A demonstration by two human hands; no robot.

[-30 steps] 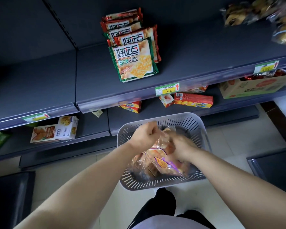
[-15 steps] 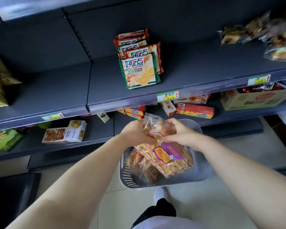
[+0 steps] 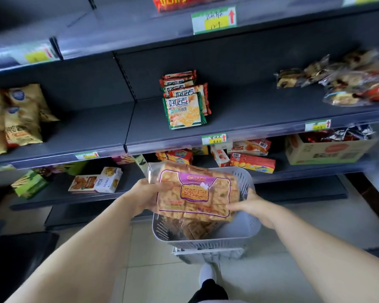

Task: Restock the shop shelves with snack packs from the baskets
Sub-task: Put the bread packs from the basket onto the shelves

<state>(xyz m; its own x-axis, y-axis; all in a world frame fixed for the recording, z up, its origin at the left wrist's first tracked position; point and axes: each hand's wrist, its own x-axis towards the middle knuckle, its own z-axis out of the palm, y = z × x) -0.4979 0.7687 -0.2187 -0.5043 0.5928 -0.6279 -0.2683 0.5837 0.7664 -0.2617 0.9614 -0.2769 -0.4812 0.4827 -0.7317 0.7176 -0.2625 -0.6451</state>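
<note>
Two hands: left hand (image 3: 148, 196) and right hand (image 3: 253, 207) clamped the snack pack (image 3: 195, 192), fingers curled round its left edge and right corner.
Snack pack: held face-up just above the basket (image 3: 234, 239), raised and levelled since half a second before.
Pack label: purple band, orange panel, writing too blurred to read.
Basket: grey, slotted, further packs (image 3: 195, 229) inside.
Shelf (image 3: 249, 114) above basket: green packs (image 3: 184, 111) printed 好吃点.
Price tag (image 3: 213, 139): on that shelf's edge above the basket, red arrow, handwriting unclear.
</note>
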